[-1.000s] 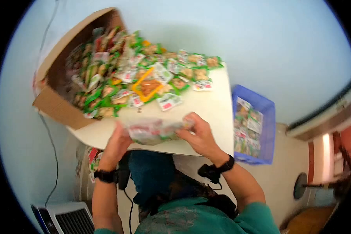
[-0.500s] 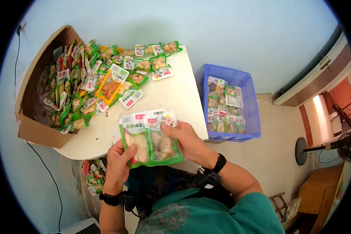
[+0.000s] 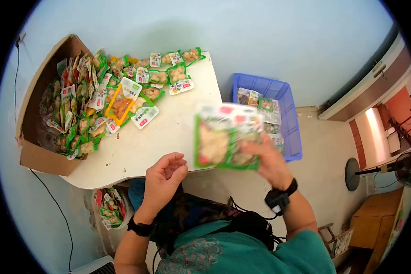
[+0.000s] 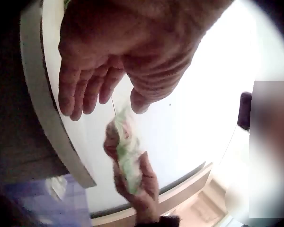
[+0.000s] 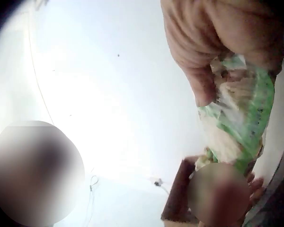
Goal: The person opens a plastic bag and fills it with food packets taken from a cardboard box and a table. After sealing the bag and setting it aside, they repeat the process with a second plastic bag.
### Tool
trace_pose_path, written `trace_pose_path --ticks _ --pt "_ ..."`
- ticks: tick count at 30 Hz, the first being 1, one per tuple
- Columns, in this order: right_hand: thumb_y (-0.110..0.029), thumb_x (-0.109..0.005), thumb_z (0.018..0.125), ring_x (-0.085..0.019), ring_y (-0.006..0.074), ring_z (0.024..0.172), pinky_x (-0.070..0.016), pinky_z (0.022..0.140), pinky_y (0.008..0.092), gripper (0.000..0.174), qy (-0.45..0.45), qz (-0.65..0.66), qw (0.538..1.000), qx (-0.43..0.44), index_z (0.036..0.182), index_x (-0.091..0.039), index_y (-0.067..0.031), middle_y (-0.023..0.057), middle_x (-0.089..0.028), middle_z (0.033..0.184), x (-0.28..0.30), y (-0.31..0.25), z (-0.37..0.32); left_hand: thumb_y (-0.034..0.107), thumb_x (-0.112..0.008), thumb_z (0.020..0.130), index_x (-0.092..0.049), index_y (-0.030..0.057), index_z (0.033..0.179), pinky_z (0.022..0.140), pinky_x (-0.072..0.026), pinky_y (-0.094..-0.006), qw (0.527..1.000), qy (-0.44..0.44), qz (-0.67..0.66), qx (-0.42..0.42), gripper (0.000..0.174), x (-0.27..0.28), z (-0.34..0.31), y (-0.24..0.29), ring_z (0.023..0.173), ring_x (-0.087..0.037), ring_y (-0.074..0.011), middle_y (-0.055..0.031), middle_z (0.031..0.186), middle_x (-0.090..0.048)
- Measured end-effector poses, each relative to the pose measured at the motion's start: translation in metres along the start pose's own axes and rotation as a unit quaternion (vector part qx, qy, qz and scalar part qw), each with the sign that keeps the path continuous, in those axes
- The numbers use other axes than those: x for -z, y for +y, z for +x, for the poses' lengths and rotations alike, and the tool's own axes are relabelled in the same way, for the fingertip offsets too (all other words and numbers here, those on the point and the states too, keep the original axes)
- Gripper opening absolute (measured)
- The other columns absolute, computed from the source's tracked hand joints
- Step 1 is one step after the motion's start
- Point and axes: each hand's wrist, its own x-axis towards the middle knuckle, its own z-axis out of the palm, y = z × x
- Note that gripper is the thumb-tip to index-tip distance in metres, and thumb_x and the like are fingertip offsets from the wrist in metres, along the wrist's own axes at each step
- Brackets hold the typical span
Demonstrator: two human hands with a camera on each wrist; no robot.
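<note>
My right hand (image 3: 266, 157) holds a stack of green-edged snack packets (image 3: 223, 137) in the air, between the white table's (image 3: 178, 132) right edge and the blue crate (image 3: 290, 137). The packets look blurred in the head view. In the right wrist view my fingers (image 5: 203, 71) curl round the same green packets (image 5: 236, 113). My left hand (image 3: 166, 176) hangs empty over the table's near edge, fingers loosely curled. The left wrist view shows that empty palm (image 4: 109, 61) above the table, with the right hand and its packets (image 4: 125, 156) beyond.
A pile of similar snack packets (image 3: 105, 96) spills from a tipped cardboard box (image 3: 36, 118) across the table's far left. The blue crate holds several packets (image 3: 265, 114). A bin with more packets (image 3: 109, 208) sits under the table. A fan base (image 3: 354, 176) stands on the floor at right.
My left hand has let go of the packets and stays by the table edge. My right hand has carried them to the right, toward the blue crate.
</note>
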Motion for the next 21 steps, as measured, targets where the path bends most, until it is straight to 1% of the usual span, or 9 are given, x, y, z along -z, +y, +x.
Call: trace_pose_path --ticks 2,5,7,10,12,13,14,18,21 --pt "-0.002 -0.066 0.088 -0.067 0.0202 0.104 -0.0565 0.092 0.037 0.042 0.048 -0.035 0.997 0.047 0.129 -0.054 -0.0008 0.0096 -0.067 0.12 0.045 -0.011 0.013 0.009 -0.07 0.088 -0.066 -0.0025 0.111 0.074 -0.0548 -0.0277 0.984 0.046 0.154 -0.074 0.026 -0.003 0.006 0.005 0.083 -0.068 -0.0147 -0.01 0.094 -0.07" --pt "-0.004 -0.067 0.088 -0.068 0.0198 0.1 -0.0577 0.088 0.0371 0.04 0.136 -0.081 0.985 0.064 0.126 -0.056 -0.0008 0.0094 -0.067 0.118 0.107 -0.028 0.023 0.008 -0.067 0.092 -0.067 -0.0022 0.106 0.071 -0.0512 -0.0252 0.973 0.083 0.195 -0.092 0.018 0.002 0.015 -0.003 0.079 -0.062 -0.0098 -0.0059 0.092 -0.069" --pt "-0.005 -0.069 0.088 -0.068 0.0194 0.097 -0.0578 0.086 0.0372 0.039 0.192 -0.13 0.969 0.082 0.125 -0.058 -0.0009 0.0087 -0.068 0.117 0.14 -0.032 0.028 0.011 -0.067 0.092 -0.067 -0.0024 0.099 0.065 -0.0495 -0.0265 0.954 0.109 0.239 -0.146 0.015 0.012 0.031 -0.009 0.069 -0.06 -0.0122 -0.0075 0.083 -0.068" --pt "-0.007 -0.07 0.088 -0.068 0.0183 0.095 -0.0574 0.085 0.0364 0.038 0.203 -0.134 0.968 0.058 0.123 -0.059 -0.0014 0.0073 -0.068 0.115 0.184 -0.018 0.037 0.013 -0.067 0.092 -0.067 -0.0009 0.093 0.06 -0.0495 -0.0297 0.936 0.134 0.273 -0.175 0.014 0.017 0.046 -0.022 0.063 -0.061 -0.0194 -0.0114 0.078 -0.066" --pt "-0.005 -0.071 0.086 -0.067 0.0179 0.092 -0.0575 0.076 0.0361 0.038 0.205 -0.135 0.969 0.003 0.123 -0.059 -0.003 0.0065 -0.068 0.111 0.232 0.006 0.051 0.012 -0.068 0.091 -0.067 -0.0009 0.092 0.058 -0.049 -0.0301 0.928 0.138 0.294 -0.18 0.013 0.015 0.049 -0.024 0.062 -0.06 -0.0201 -0.0113 0.078 -0.065" --pt "-0.004 -0.071 0.085 -0.067 0.0177 0.091 -0.0575 0.072 0.0359 0.039 0.206 -0.135 0.969 -0.024 0.122 -0.06 -0.0038 0.0062 -0.069 0.109 0.235 0.01 0.053 0.012 -0.069 0.091 -0.067 -0.0008 0.091 0.057 -0.0488 -0.0304 0.924 0.14 0.304 -0.183 0.013 0.014 0.051 -0.025 0.061 -0.06 -0.0204 -0.0113 0.077 -0.065" --pt "-0.003 -0.07 0.088 -0.067 0.0187 0.094 -0.0568 0.085 0.037 0.034 0.194 -0.124 0.973 -0.026 0.121 -0.061 -0.0015 0.0062 -0.069 0.11 0.239 0.016 0.054 0.011 -0.069 0.09 -0.067 -0.0007 0.091 0.057 -0.0485 -0.0304 0.922 0.139 0.311 -0.185 0.012 0.013 0.051 -0.025 0.061 -0.06 -0.0204 -0.0111 0.077 -0.065" --pt "-0.006 -0.072 0.086 -0.066 0.0184 0.094 -0.0558 0.083 0.0367 0.036 0.17 -0.101 0.974 -0.113 0.121 -0.062 -0.0024 0.0054 -0.069 0.109 0.233 0.023 0.068 0.009 -0.07 0.088 -0.066 0.0 0.09 0.054 -0.0476 -0.0302 0.916 0.137 0.326 -0.19 0.01 0.011 0.05 -0.023 0.059 -0.059 -0.0203 -0.011 0.075 -0.064" --pt "-0.009 -0.074 0.085 -0.066 0.0179 0.093 -0.0548 0.081 0.0352 0.039 0.173 -0.181 0.962 -0.105 0.121 -0.062 -0.0029 0.0049 -0.07 0.107 0.251 0.031 0.083 0.008 -0.07 0.088 -0.066 0.0006 0.089 0.054 -0.0474 -0.0304 0.914 0.137 0.332 -0.188 0.009 0.011 0.051 -0.023 0.059 -0.058 -0.0202 -0.0109 0.075 -0.063"
